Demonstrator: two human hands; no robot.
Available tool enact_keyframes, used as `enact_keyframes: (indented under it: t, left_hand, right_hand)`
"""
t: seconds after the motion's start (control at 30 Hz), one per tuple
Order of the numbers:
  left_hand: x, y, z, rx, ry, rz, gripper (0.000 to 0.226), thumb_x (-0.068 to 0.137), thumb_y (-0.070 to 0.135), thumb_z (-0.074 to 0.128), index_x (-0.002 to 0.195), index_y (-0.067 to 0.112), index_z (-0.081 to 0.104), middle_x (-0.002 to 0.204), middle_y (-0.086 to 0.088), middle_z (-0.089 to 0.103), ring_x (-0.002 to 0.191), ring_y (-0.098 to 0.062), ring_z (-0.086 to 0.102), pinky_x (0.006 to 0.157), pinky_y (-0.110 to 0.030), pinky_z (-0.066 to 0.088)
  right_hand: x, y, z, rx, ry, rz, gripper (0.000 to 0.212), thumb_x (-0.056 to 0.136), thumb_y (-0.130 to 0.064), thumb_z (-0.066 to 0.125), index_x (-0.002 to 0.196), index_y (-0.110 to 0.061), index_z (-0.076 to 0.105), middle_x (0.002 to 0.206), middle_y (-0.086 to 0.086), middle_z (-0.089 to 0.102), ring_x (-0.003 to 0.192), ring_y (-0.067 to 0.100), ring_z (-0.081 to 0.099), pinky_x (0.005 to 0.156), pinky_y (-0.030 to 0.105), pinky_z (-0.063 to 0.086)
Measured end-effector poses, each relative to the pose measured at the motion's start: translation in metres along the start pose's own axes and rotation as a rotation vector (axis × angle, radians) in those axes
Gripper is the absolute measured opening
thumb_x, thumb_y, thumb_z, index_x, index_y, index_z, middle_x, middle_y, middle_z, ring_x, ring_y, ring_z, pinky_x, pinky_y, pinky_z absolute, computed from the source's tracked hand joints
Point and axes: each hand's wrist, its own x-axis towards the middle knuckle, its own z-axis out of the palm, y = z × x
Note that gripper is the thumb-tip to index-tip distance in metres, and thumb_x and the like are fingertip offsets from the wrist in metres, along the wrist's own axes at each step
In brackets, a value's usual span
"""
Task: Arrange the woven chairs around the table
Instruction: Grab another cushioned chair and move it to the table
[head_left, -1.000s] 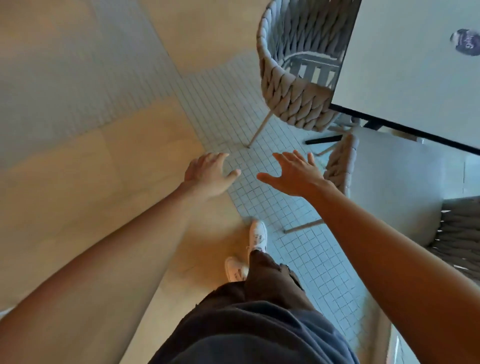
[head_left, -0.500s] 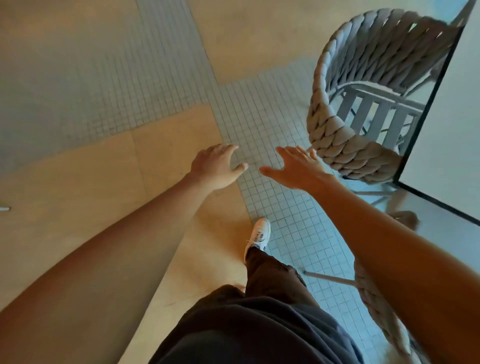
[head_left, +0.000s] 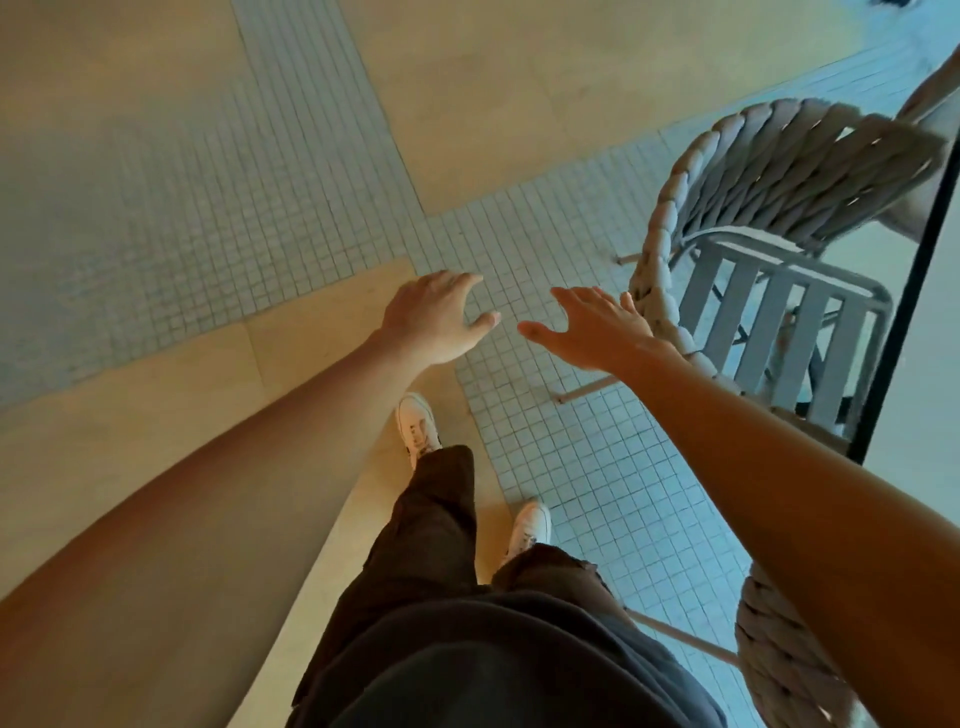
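Head cam looking down: both arms are stretched out in front and neither hand has hold of anything. Left hand is spread with the fingers a bit curled, hanging over the floor where the tan slab meets the small tiles. Right hand is flat and open, fingertips just beside the braided rim of the chair, maybe brushing it, I honestly can't tell from this angle.

What's changed over the last second: the view has swung round and the person has stepped forward, so that chair now sits much lower and closer on the right, with its slatted seat tucked partly under the dark edge of the table. A second ago it was up near the top of the view, well out of reach. The other chair has slid down to the bottom right corner, mostly hidden behind the right forearm, and there's less tabletop showing too.

My read is they're done with the near one and walking over to the next, right hand about to land on the backrest. Nothing's gripped yet though, so this chair's nudge hasn't started. White sneakers mid-stride fit that.
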Motion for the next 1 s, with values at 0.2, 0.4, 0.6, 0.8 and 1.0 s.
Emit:
enact_keyframes:
  t: [0.2, 0.4, 0.6, 0.8, 1.0]
  left_hand:
    - [0.1, -0.043, -0.053, 0.079, -0.038, 0.116, 0.076, 0.095, 0.069, 0.043, 0.155, 0.022, 0.036, 0.154, -0.007, 0.046, 0.139, -0.03, 0.045, 0.11, -0.049, 0.037]
    - [0.185, -0.086, -0.111, 0.159, -0.054, 0.243, 0.074, 0.097, 0.066, 0.043, 0.155, 0.02, 0.037, 0.156, -0.007, 0.043, 0.141, -0.028, 0.043, 0.111, -0.046, 0.036]
    - [0.264, -0.106, -0.148, 0.206, -0.079, 0.336, 0.073, 0.096, 0.065, 0.046, 0.153, 0.021, 0.038, 0.153, -0.006, 0.046, 0.138, -0.028, 0.045, 0.109, -0.044, 0.038]
    - [0.346, -0.088, -0.166, 0.224, -0.068, 0.427, 0.071, 0.096, 0.064, 0.047, 0.152, 0.021, 0.04, 0.152, -0.006, 0.048, 0.137, -0.028, 0.046, 0.107, -0.043, 0.037]
    - [0.436, -0.062, -0.184, 0.249, -0.086, 0.462, 0.07, 0.095, 0.063, 0.047, 0.152, 0.024, 0.04, 0.153, -0.004, 0.047, 0.138, -0.026, 0.045, 0.107, -0.042, 0.037]
  right_hand:
    - [0.079, -0.018, -0.05, 0.086, 0.034, 0.134, 0.102, 0.086, -0.09, 0.024, 0.162, -0.022, 0.024, 0.168, 0.009, 0.028, 0.156, 0.03, 0.021, 0.124, 0.063, 0.008]
    - [0.142, -0.044, -0.094, 0.222, 0.081, 0.247, 0.1, 0.087, -0.089, 0.029, 0.161, -0.022, 0.026, 0.166, 0.01, 0.032, 0.153, 0.032, 0.025, 0.122, 0.065, 0.015]
    - [0.184, -0.044, -0.129, 0.252, 0.127, 0.311, 0.101, 0.087, -0.089, 0.026, 0.162, -0.021, 0.025, 0.166, 0.011, 0.031, 0.153, 0.033, 0.025, 0.123, 0.065, 0.012]
    - [0.224, -0.012, -0.16, 0.303, 0.171, 0.387, 0.102, 0.086, -0.089, 0.027, 0.162, -0.02, 0.024, 0.166, 0.011, 0.031, 0.154, 0.031, 0.024, 0.123, 0.063, 0.009]
    - [0.28, 0.036, -0.2, 0.347, 0.201, 0.46, 0.101, 0.087, -0.089, 0.027, 0.162, -0.021, 0.025, 0.166, 0.01, 0.031, 0.155, 0.03, 0.023, 0.124, 0.062, 0.009]
